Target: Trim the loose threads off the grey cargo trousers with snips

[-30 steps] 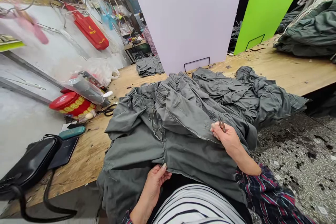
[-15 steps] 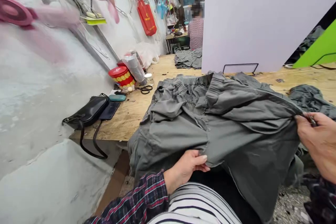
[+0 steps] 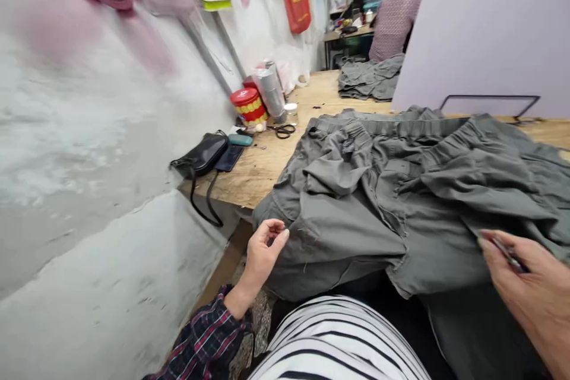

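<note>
A pair of grey trousers (image 3: 401,190) lies crumpled over the front edge of the wooden table (image 3: 267,160) and hangs into my lap. My left hand (image 3: 262,249) hovers at the garment's left edge, thumb and fingers pinched together; whether anything is between them is too small to tell. My right hand (image 3: 525,285) rests on the cloth at the lower right, closed around a small metal thread snipper (image 3: 507,254) whose tip points left.
A black bag (image 3: 200,155), a dark phone (image 3: 229,158), a teal case (image 3: 240,139), scissors (image 3: 284,130), a red tin (image 3: 248,105) and a grey roll (image 3: 270,92) line the table's left side. More grey garments (image 3: 369,80) lie farther back, near a seated person (image 3: 394,18). A lilac panel (image 3: 490,29) stands behind.
My view has swung left. My left hand has let go of the trouser hem and moved to the garment's left edge, now pinched. My right hand has dropped lower with the snipper.
</note>
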Motion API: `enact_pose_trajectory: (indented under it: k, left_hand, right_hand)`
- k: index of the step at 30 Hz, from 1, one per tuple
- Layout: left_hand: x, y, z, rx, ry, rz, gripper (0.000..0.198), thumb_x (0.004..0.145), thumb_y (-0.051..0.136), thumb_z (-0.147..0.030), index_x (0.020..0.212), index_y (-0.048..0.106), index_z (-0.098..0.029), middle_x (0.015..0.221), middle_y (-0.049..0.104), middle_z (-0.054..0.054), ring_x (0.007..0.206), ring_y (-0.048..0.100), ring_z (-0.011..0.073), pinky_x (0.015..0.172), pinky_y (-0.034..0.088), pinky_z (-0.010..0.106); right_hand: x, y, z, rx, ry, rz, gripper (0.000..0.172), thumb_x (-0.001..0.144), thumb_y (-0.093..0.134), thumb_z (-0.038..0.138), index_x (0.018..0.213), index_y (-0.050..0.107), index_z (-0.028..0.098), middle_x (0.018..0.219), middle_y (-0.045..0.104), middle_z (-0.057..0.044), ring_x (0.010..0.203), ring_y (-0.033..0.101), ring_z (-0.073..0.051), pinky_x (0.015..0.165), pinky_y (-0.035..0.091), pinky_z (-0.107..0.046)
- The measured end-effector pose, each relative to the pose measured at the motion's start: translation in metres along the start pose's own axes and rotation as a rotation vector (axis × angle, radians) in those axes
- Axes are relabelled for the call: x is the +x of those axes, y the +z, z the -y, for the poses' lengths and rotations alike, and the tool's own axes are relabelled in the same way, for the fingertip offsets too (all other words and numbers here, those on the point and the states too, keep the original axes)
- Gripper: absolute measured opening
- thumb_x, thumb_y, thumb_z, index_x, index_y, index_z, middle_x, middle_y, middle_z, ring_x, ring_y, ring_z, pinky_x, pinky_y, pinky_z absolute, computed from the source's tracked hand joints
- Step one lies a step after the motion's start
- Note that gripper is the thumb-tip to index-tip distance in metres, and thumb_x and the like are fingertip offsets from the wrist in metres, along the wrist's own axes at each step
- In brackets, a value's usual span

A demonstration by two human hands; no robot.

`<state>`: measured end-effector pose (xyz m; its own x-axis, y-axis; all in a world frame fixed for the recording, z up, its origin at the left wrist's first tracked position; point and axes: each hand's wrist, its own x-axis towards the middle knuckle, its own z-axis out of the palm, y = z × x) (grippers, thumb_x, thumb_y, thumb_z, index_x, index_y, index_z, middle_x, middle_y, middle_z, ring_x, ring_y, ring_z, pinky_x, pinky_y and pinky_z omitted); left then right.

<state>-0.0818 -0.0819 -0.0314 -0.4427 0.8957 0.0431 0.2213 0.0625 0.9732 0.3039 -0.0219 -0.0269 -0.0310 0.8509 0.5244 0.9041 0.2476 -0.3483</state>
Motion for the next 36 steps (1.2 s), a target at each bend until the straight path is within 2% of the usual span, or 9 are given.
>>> enact_pose_trajectory:
  k: [1, 2, 5, 8, 11, 14, 18, 24, 36]
  left_hand:
    - [0.003, -0.01, 0.011, 0.016, -0.01, -0.038, 0.022, 0.069, 0.067, -0.031, 0.084, 0.062, -0.015, 0.079, 0.062, 0.003, 0.075, 0.056, 0.015, 0.073, 0.042, 0.023]
    - [0.003, -0.017, 0.022, 0.024, -0.044, -0.005, 0.027, 0.067, 0.069, -0.031, 0.087, 0.062, -0.015, 0.081, 0.063, 0.003, 0.077, 0.056, 0.0152, 0.074, 0.042, 0.023]
    - [-0.006, -0.025, 0.043, -0.002, -0.188, 0.223, 0.027, 0.068, 0.068, -0.036, 0.08, 0.061, -0.013, 0.073, 0.062, 0.002, 0.069, 0.054, 0.0136, 0.065, 0.042, 0.023]
    - [-0.021, -0.028, 0.041, -0.141, -0.277, 0.359, 0.029, 0.071, 0.066, -0.04, 0.073, 0.058, -0.012, 0.067, 0.059, 0.001, 0.062, 0.05, 0.0107, 0.06, 0.04, 0.022]
    - [-0.029, -0.031, 0.033, -0.352, -0.36, 0.465, 0.033, 0.071, 0.068, -0.038, 0.092, 0.059, -0.013, 0.08, 0.063, 0.002, 0.07, 0.055, 0.0121, 0.067, 0.044, 0.024]
    - [-0.026, -0.028, 0.029, -0.449, -0.405, 0.533, 0.042, 0.07, 0.07, -0.038, 0.104, 0.059, -0.014, 0.091, 0.066, 0.005, 0.079, 0.059, 0.0147, 0.075, 0.045, 0.027]
    - [-0.011, -0.008, 0.024, -0.484, -0.442, 0.563, 0.039, 0.071, 0.068, -0.04, 0.097, 0.065, -0.01, 0.085, 0.068, 0.007, 0.073, 0.061, 0.0147, 0.069, 0.045, 0.025]
    - [0.0, 0.017, 0.012, -0.711, -0.577, 0.539, 0.027, 0.07, 0.07, -0.029, 0.089, 0.068, -0.01, 0.075, 0.07, 0.007, 0.063, 0.063, 0.0143, 0.066, 0.047, 0.026]
    - [-0.005, 0.009, 0.012, -0.752, -0.668, 0.434, 0.024, 0.066, 0.073, -0.028, 0.077, 0.067, -0.008, 0.067, 0.069, 0.007, 0.059, 0.063, 0.0144, 0.063, 0.048, 0.025]
  right_hand:
    - [0.002, 0.011, 0.009, 0.046, 0.012, 0.015, 0.035, 0.087, 0.042, 0.037, 0.116, 0.054, 0.022, 0.111, 0.059, -0.014, 0.095, 0.058, -0.035, 0.072, 0.042, -0.044]
    - [0.003, 0.024, 0.019, 0.089, 0.031, 0.03, 0.031, 0.086, 0.044, 0.038, 0.11, 0.057, 0.024, 0.107, 0.062, -0.011, 0.092, 0.06, -0.031, 0.072, 0.045, -0.041]
    - [0.005, 0.058, 0.051, 0.267, -0.065, 0.109, 0.024, 0.084, 0.048, 0.038, 0.099, 0.061, 0.024, 0.098, 0.067, -0.005, 0.086, 0.063, -0.022, 0.073, 0.048, -0.033]
    - [0.003, 0.078, 0.087, 0.367, -0.202, 0.212, 0.021, 0.084, 0.049, 0.035, 0.095, 0.062, 0.023, 0.092, 0.069, -0.003, 0.078, 0.064, -0.017, 0.069, 0.048, -0.029]
    - [-0.002, 0.084, 0.122, 0.329, -0.341, 0.303, 0.021, 0.084, 0.05, 0.04, 0.089, 0.061, 0.021, 0.08, 0.068, -0.003, 0.066, 0.06, -0.016, 0.066, 0.044, -0.029]
    - [-0.007, 0.084, 0.144, 0.266, -0.466, 0.38, 0.026, 0.087, 0.047, 0.043, 0.087, 0.057, 0.018, 0.075, 0.064, -0.003, 0.066, 0.056, -0.015, 0.073, 0.038, -0.033]
    - [-0.014, 0.086, 0.15, 0.242, -0.542, 0.387, 0.023, 0.092, 0.038, 0.032, 0.089, 0.055, 0.016, 0.077, 0.06, -0.004, 0.07, 0.054, -0.015, 0.079, 0.033, -0.034]
    - [-0.017, 0.085, 0.148, 0.243, -0.525, 0.364, 0.023, 0.093, 0.037, 0.029, 0.09, 0.054, 0.015, 0.075, 0.057, -0.003, 0.069, 0.05, -0.015, 0.076, 0.032, -0.032]
    - [-0.009, 0.083, 0.164, 0.302, -0.587, 0.434, 0.027, 0.095, 0.03, 0.025, 0.08, 0.052, 0.017, 0.065, 0.055, 0.001, 0.058, 0.046, -0.011, 0.071, 0.028, -0.03]
